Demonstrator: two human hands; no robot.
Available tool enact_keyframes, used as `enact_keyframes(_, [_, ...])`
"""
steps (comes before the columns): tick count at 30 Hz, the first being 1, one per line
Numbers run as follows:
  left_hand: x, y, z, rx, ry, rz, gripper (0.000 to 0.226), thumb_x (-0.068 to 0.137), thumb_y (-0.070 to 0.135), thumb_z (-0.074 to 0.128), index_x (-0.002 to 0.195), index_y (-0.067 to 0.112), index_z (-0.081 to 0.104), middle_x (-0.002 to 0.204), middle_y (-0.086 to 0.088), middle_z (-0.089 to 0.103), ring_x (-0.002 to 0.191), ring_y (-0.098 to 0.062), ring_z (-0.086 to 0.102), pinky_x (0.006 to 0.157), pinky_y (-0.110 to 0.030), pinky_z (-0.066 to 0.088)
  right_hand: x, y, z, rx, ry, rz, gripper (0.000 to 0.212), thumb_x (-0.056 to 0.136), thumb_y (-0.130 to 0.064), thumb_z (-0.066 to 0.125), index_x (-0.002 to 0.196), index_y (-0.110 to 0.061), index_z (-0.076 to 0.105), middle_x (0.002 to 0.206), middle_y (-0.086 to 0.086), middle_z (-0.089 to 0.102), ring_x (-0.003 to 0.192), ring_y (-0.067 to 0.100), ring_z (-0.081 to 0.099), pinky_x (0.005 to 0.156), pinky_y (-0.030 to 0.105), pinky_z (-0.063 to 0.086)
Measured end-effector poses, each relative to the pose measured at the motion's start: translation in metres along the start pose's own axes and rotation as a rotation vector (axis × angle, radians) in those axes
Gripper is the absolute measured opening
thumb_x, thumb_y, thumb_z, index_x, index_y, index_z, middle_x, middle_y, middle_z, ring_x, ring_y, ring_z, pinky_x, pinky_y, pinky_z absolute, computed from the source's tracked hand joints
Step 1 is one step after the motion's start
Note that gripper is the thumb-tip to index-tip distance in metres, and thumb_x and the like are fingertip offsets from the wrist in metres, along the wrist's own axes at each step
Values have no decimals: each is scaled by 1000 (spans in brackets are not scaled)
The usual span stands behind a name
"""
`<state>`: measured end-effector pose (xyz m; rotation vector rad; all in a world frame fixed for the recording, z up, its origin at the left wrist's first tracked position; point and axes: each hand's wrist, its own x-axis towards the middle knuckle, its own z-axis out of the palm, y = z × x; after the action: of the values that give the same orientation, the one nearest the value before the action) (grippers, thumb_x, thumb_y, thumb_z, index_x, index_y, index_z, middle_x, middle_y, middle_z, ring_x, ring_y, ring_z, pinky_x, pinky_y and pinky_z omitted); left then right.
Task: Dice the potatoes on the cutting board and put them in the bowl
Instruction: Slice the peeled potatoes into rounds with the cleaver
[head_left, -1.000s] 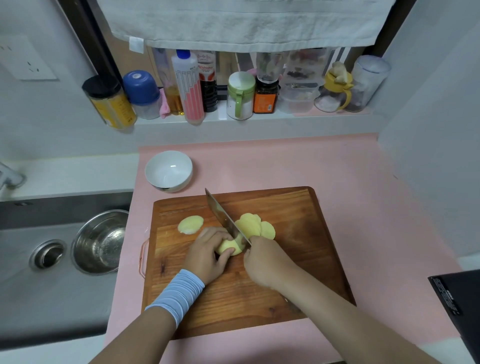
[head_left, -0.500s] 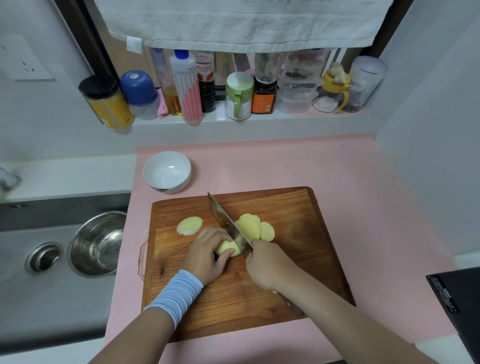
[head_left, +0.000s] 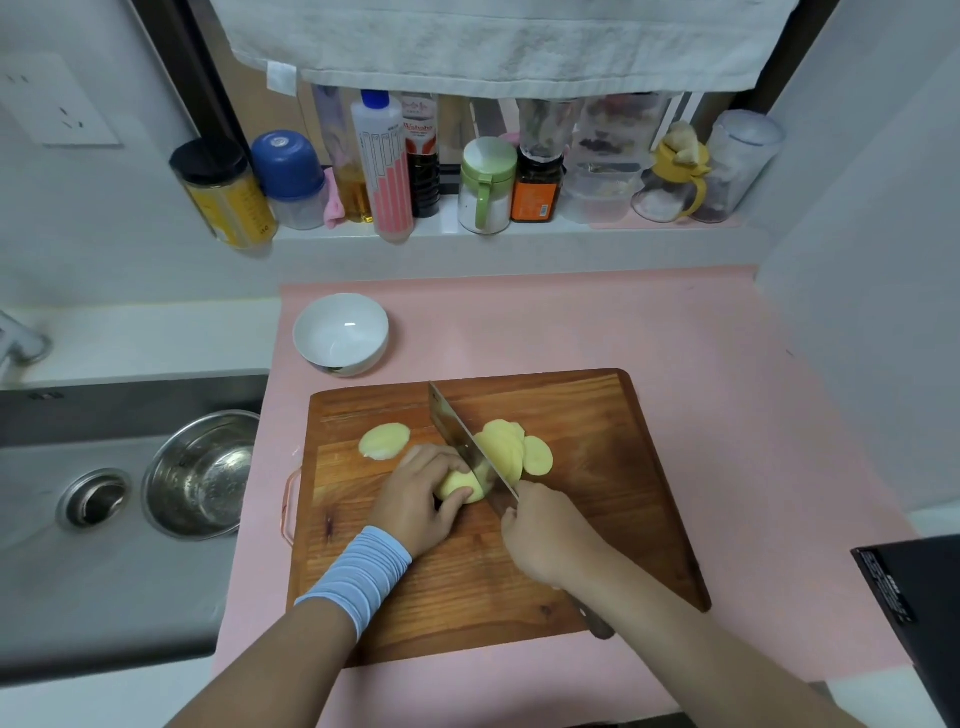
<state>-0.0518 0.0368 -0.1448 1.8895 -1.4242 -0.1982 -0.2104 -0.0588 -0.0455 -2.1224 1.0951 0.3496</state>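
We count two hands at work on one wooden cutting board, which lies on the pink tabletop. The left hand, with one pale blue wristband on its wrist, curls its fingers and thumb over the uncut remainder of one potato near the board's middle. The right hand is closed round the handle of one cleaver, whose blade stands edge-down against that potato's cut face, its tip pointing toward the board's far edge. Just right of the blade lies a fan of slices; we make out four, perhaps five, since they overlap. One more slice lies alone, just beyond the left hand's knuckles. One white bowl stands on the tabletop beyond the board's far left corner. One steel bowl sits in the sink at the left.
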Motion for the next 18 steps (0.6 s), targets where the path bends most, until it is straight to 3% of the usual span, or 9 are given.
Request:
enact_keyframes(4, [-1,-1,0,6,-6,-2,24,80,23,79,100,20,66,107,10,62,103,-14,56,91,-29,46,15,-8,6,17,0,-5,14,103,-21,44,93,-17,53,84,-1,57,71,14,56,54,27,42])
enact_keyframes(8, [0,0,-2,4,-12,8,24,80,23,79,100,20,67,107,10,62,104,-13,56,92,-28,46,4,2,9,19,14,-1,19,104,-24,44,106,-13,59,97,3,64,83,18,61,72,29,50])
enact_keyframes(18, [0,-1,-2,7,-12,13,24,80,23,79,101,20,67,108,9,62,104,-13,55,92,-27,45,10,11,28,58,55,-9,14,102,-23,44,95,-17,54,89,0,63,75,16,59,66,30,46])
